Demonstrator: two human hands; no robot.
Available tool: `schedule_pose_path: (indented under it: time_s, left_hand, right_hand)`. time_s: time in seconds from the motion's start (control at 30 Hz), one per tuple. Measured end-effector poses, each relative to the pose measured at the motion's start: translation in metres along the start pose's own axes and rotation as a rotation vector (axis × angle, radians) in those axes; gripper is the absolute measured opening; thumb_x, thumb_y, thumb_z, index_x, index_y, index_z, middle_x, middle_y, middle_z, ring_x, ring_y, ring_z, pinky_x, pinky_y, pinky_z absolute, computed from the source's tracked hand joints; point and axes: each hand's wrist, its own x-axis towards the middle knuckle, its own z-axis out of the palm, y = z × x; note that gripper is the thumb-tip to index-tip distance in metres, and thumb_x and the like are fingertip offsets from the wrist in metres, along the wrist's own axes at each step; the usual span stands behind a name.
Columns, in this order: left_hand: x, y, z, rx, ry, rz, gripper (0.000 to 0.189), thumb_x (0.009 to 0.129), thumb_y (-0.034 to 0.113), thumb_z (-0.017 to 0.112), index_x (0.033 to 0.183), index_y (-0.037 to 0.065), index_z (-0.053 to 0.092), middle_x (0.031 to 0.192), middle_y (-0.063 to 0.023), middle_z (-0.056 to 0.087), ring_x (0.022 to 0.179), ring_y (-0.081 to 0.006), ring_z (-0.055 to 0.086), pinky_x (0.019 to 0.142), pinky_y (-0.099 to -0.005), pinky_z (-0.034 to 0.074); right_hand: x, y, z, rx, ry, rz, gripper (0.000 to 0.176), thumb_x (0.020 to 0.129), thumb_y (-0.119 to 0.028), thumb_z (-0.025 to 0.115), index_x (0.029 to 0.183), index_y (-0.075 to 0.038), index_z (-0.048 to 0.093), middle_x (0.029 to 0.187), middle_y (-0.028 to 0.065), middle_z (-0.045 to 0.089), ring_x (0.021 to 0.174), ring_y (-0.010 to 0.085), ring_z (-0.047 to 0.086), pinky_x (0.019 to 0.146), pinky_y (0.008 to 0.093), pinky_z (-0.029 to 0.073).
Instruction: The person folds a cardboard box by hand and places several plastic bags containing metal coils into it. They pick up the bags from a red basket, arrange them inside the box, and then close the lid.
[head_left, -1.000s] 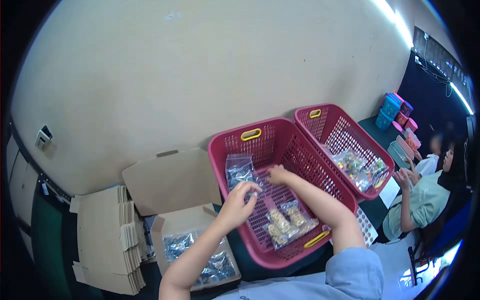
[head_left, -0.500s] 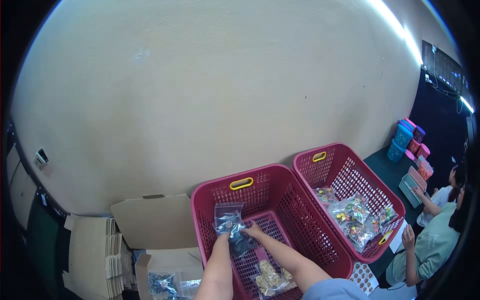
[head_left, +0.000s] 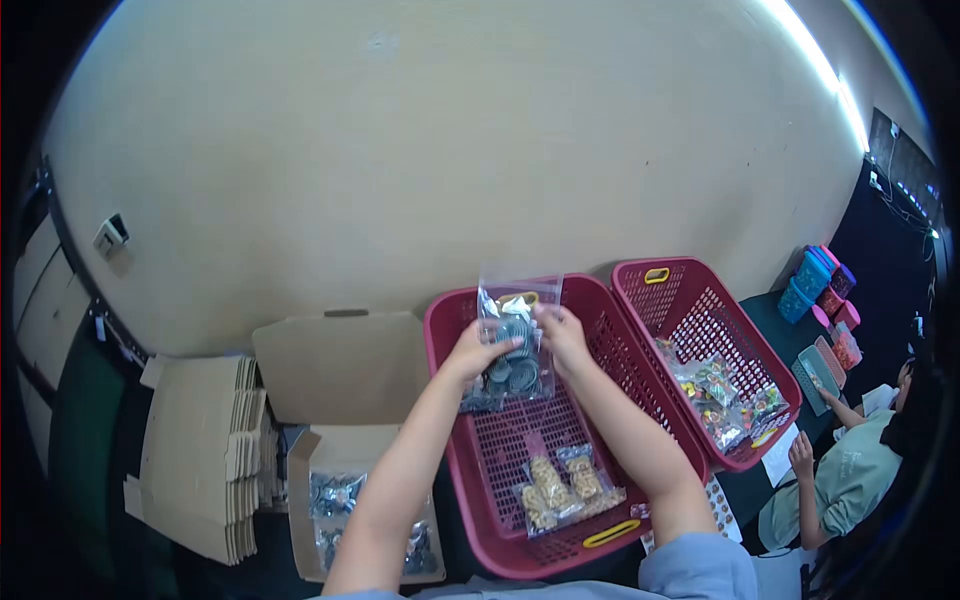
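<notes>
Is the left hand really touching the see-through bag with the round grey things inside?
Touching. The head view shows the left hand gripping the clear bag, its thumb lying across the front.

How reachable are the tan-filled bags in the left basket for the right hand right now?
Probably yes: the tan-filled bags lie in the left basket with no arm across them. The right hand is up at the bag of grey discs, so it would come away first.
</notes>
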Motion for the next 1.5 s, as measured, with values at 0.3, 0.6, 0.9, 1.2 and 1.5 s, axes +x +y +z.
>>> schedule_pose_path:
  time_s: [0.3, 0.6, 0.9, 1.2, 1.5]
  left_hand:
    - [-0.23, 0.055, -0.07, -0.237, 0.173, 0.366, 0.04, 0.081, 0.007, 0.065, 0.112, 0.0, 0.041, 0.101, -0.0103, 0.057, 0.091, -0.0144, 0.058, 0.08, -0.0262, 0.048]
    - [-0.374, 0.031, -0.174, -0.204, 0.358, 0.333, 0.035, 0.088, 0.014, 0.056, 0.116, 0.002, 0.039, 0.106, -0.0105, 0.055, 0.099, -0.0141, 0.053, 0.087, -0.0275, 0.043]
    - [-0.435, -0.039, -0.189, -0.196, 0.393, 0.036, 0.048, 0.079, 0.002, 0.065, 0.118, -0.001, 0.038, 0.103, -0.0123, 0.057, 0.095, -0.0149, 0.057, 0.082, -0.0267, 0.048]
    - [-0.416, -0.05, -0.2, -0.173, 0.306, 0.033, 0.041, 0.083, 0.003, 0.06, 0.118, 0.0, 0.038, 0.099, -0.0114, 0.059, 0.09, -0.0135, 0.058, 0.08, -0.025, 0.047]
    - [-0.409, -0.062, -0.19, 0.111, 0.298, 0.134, 0.068, 0.076, 0.024, 0.07, 0.128, 0.005, 0.03, 0.116, -0.0145, 0.042, 0.116, -0.0249, 0.04, 0.094, -0.0365, 0.039]
  right_hand:
    - [-0.196, -0.044, 0.14, -0.429, -0.621, -0.098, 0.043, 0.081, -0.01, 0.065, 0.118, 0.002, 0.048, 0.105, 0.0099, 0.058, 0.1, 0.0133, 0.055, 0.086, 0.0294, 0.046]
    - [-0.285, 0.058, 0.249, -0.353, -0.564, 0.042, 0.032, 0.084, -0.009, 0.061, 0.111, 0.007, 0.055, 0.099, 0.0121, 0.063, 0.09, 0.0138, 0.059, 0.081, 0.0264, 0.048]
    - [-0.359, 0.157, 0.229, -0.123, -0.405, 0.317, 0.059, 0.082, -0.016, 0.066, 0.125, 0.012, 0.038, 0.104, 0.0181, 0.059, 0.096, 0.017, 0.058, 0.083, 0.0256, 0.045]
    - [-0.345, 0.178, 0.229, -0.128, -0.321, 0.368, 0.034, 0.082, -0.017, 0.066, 0.105, 0.005, 0.055, 0.092, 0.0071, 0.062, 0.081, 0.0098, 0.058, 0.069, 0.021, 0.046]
    - [-0.352, 0.185, 0.236, -0.391, -0.151, 0.013, 0.042, 0.092, -0.025, 0.05, 0.12, 0.006, 0.048, 0.101, 0.0114, 0.061, 0.091, 0.0169, 0.056, 0.08, 0.0272, 0.045]
